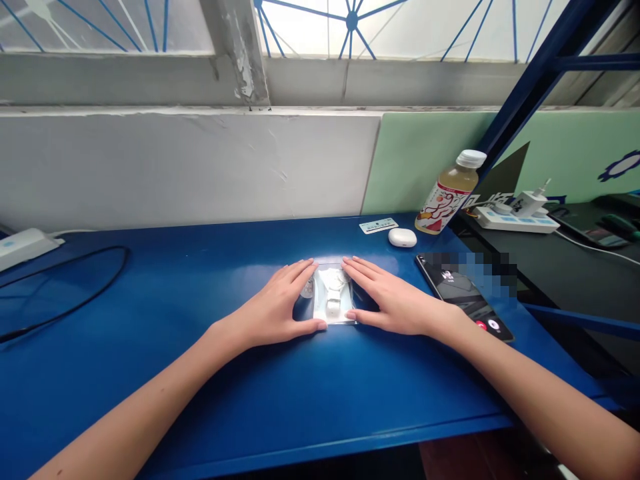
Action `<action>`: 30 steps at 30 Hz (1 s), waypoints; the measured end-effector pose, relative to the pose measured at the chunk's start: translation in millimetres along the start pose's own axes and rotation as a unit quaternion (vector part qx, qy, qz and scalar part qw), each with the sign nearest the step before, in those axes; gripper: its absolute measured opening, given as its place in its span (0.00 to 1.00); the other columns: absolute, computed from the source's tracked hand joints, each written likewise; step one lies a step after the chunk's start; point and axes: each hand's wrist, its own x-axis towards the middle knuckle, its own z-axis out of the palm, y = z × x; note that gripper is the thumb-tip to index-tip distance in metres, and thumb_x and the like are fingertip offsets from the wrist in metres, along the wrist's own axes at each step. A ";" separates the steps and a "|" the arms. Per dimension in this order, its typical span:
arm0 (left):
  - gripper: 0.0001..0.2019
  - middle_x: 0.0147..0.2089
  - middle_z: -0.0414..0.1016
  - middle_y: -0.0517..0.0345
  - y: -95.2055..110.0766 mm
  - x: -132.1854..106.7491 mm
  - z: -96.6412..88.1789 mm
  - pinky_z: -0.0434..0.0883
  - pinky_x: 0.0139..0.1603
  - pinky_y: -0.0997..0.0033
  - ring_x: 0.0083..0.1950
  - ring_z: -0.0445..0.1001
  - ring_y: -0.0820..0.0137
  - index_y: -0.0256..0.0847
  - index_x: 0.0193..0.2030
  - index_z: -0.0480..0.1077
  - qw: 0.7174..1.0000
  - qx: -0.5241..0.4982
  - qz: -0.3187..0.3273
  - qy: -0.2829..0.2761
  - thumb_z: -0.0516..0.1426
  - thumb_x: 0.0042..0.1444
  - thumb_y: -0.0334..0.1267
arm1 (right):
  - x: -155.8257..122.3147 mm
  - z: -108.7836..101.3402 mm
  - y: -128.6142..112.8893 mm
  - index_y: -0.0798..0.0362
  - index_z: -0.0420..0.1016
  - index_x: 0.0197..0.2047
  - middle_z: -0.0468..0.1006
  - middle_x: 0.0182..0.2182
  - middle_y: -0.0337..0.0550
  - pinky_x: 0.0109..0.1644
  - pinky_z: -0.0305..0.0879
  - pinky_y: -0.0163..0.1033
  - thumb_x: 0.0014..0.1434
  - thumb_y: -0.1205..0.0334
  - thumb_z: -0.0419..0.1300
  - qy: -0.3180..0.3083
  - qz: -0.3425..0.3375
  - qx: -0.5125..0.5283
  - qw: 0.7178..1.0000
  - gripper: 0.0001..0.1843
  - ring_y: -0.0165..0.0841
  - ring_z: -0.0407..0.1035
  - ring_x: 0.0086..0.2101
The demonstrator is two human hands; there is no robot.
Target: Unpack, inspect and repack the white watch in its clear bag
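A small clear packet (323, 319) lies flat on the blue desk (240, 413), with white contents inside; a coiled cord and a blocky end seem to show, but I cannot make out their kind. My left hand (280, 303) rests at the packet's left side, fingers stretched out and thumb by its lower left corner. On the opposite side, my right hand (390, 300) lies with fingers extended, its thumb touching the lower right edge. A small round clear piece (307, 289) shows partly beside my left fingers. Neither hand is closed around anything.
Behind my right hand are a white earbud case (403, 237), a printed card (379, 226) and a drink bottle (447, 193). A phone (465, 293) lies near my right forearm. Power strips (517, 219) stand right and left; a black cable (107, 293) loops at left.
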 end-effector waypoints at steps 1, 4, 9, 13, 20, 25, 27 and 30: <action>0.46 0.74 0.51 0.42 -0.2 -0.1 0.2 0.57 0.69 0.46 0.73 0.50 0.47 0.41 0.73 0.49 1.000 -0.001 -0.003 0.001 0.61 0.54 0.60 | -0.2 0.9 0.0 0.59 0.46 0.73 0.50 0.71 0.60 0.69 0.52 0.59 0.63 0.40 0.54 -0.006 0.002 0.002 1.000 0.46 0.51 0.44 0.69; 0.48 0.73 0.52 0.39 -0.5 -0.6 1.0 0.58 0.68 0.46 0.73 0.52 0.46 0.40 0.73 0.49 1.000 0.002 -0.015 -0.002 0.61 0.53 0.62 | -0.8 3.4 0.8 0.59 0.44 0.74 0.48 0.71 0.58 0.69 0.51 0.58 0.64 0.39 0.52 -0.010 0.005 0.005 1.000 0.46 0.50 0.42 0.69; 0.48 0.73 0.52 0.39 0.0 -1.4 0.3 0.59 0.68 0.46 0.73 0.51 0.46 0.40 0.73 0.48 1.000 -0.004 -0.017 -0.002 0.61 0.52 0.62 | -0.5 3.6 0.9 0.62 0.47 0.73 0.50 0.70 0.61 0.69 0.52 0.57 0.64 0.39 0.52 -0.006 -0.001 -0.006 1.000 0.46 0.50 0.45 0.69; 0.46 0.74 0.49 0.40 -0.3 -2.3 -3.8 0.57 0.69 0.47 0.74 0.48 0.48 0.37 0.73 0.47 1.000 0.008 -0.012 -0.017 0.59 0.56 0.59 | 1.2 0.0 -0.9 0.61 0.53 0.70 0.60 0.67 0.62 0.66 0.57 0.58 0.63 0.41 0.55 0.029 -0.012 -0.019 0.999 0.43 0.52 0.54 0.66; 0.30 0.73 0.53 0.42 -8.5 -1.9 -3.2 0.59 0.69 0.51 0.72 0.54 0.51 0.36 0.71 0.53 1.000 0.009 -0.018 0.017 0.47 0.68 0.49 | 3.1 -5.7 -2.4 0.61 0.65 0.63 0.77 0.50 0.58 0.53 0.70 0.54 0.66 0.51 0.54 0.088 0.016 -0.046 0.995 0.29 0.49 0.71 0.50; 0.35 0.73 0.53 0.40 -10.9 -0.3 2.0 0.57 0.70 0.49 0.73 0.52 0.50 0.33 0.70 0.55 0.998 0.043 -0.038 0.021 0.48 0.66 0.58 | 4.0 -4.0 2.5 0.59 0.69 0.59 0.81 0.41 0.52 0.46 0.73 0.53 0.66 0.54 0.54 0.109 0.041 -0.047 0.992 0.23 0.46 0.73 0.43; 0.39 0.73 0.52 0.40 -10.3 -0.6 1.9 0.57 0.70 0.49 0.74 0.50 0.50 0.33 0.71 0.54 0.998 0.054 -0.033 0.009 0.52 0.62 0.61 | 3.9 -3.4 4.8 0.59 0.70 0.58 0.80 0.47 0.55 0.49 0.72 0.53 0.66 0.54 0.54 0.126 0.040 -0.055 0.990 0.23 0.47 0.72 0.47; 0.38 0.73 0.52 0.44 -8.9 -1.2 -0.4 0.56 0.70 0.48 0.74 0.48 0.50 0.36 0.71 0.54 0.999 0.049 -0.018 0.000 0.54 0.62 0.59 | 2.7 -3.8 6.0 0.59 0.67 0.62 0.74 0.56 0.58 0.57 0.69 0.54 0.66 0.52 0.55 0.121 0.020 -0.049 0.991 0.27 0.48 0.68 0.55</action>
